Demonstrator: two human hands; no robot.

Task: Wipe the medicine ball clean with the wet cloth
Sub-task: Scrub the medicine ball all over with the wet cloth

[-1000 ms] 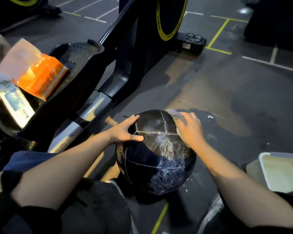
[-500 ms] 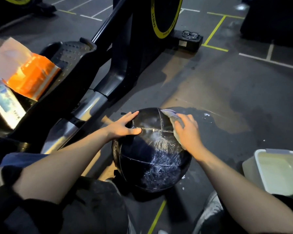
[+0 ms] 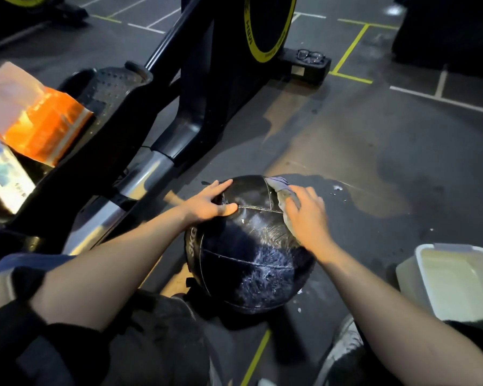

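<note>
While the left hand [image 3: 207, 203] lies flat and open, steadying the medicine ball [image 3: 246, 246], the right hand [image 3: 304, 215] presses the wet cloth [image 3: 283, 190] on top. Suds streak the near side; wiping looks roughly midway.

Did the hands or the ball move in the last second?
Hardly. The right hand keeps pressing the wet grey cloth on the ball's upper right, shifting only slightly. The left hand still steadies the round black leather medicine ball, which stayed put beside the white plastic tub.
</note>
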